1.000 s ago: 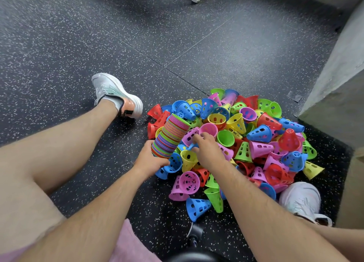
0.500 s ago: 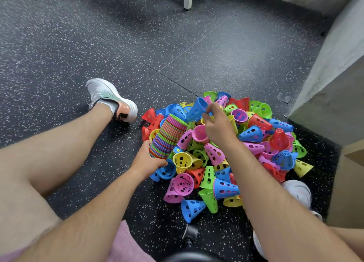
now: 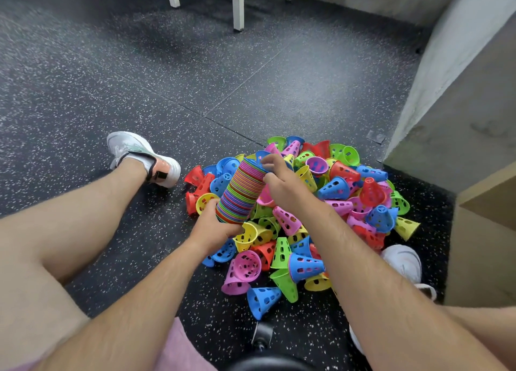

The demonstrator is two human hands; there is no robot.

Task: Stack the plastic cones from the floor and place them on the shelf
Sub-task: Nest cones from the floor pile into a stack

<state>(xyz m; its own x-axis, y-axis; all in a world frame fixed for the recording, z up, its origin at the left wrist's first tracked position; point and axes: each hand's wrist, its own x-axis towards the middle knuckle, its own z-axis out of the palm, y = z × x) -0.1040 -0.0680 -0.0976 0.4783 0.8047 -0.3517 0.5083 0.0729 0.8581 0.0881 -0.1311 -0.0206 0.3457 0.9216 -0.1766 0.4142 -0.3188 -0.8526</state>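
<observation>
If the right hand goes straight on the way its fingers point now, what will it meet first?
The top end of the multicoloured stack of nested plastic cones, which the left hand grips at its base. The right hand seems almost on it, though depth is unclear.

A pile of cones (image 3: 337, 189) lies on the floor (image 3: 251, 91) between the left shoe (image 3: 139, 155) and the right shoe (image 3: 405, 261). A tilted stack (image 3: 241, 192) sits over the pile's left side, with the left hand (image 3: 215, 227) gripping its near end and the right hand (image 3: 282, 187) its far end.

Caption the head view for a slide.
Left hand grips a tall cone stack while the right hand fits a blue cone on top, over a heap of cones.
</observation>
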